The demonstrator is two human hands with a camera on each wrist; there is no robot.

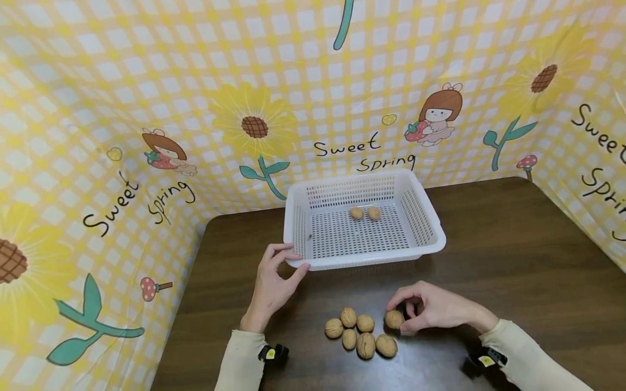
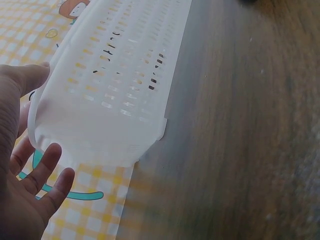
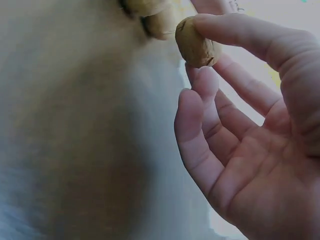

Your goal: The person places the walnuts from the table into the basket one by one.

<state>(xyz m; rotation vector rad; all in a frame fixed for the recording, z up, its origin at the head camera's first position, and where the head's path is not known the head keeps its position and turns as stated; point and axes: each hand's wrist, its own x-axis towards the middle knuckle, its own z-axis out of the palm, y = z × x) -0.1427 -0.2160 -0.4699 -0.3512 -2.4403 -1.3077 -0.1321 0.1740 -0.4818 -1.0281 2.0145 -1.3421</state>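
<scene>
In the head view a white plastic basket [image 1: 337, 264] with slotted sides stands on the brown table, two walnuts [image 1: 365, 213] lying on its floor near the back. My left hand [image 1: 273, 285] grips the basket's near left corner, thumb and fingers over the rim; the left wrist view shows the other fingers spread beside the basket wall [image 2: 105, 135]. Between the thumb and fingers of my right hand [image 1: 432, 308] a walnut [image 1: 393, 319] is pinched, seen closely as a tan walnut [image 3: 194, 44] in the right wrist view. Just left of it several walnuts [image 1: 365, 345] lie grouped together.
The table [image 1: 518, 260] is dark wood with rounded back corners. A yellow checked cloth [image 1: 313, 81] printed with sunflowers hangs behind it and along both sides, close behind the basket. A black strap device sits on each wrist.
</scene>
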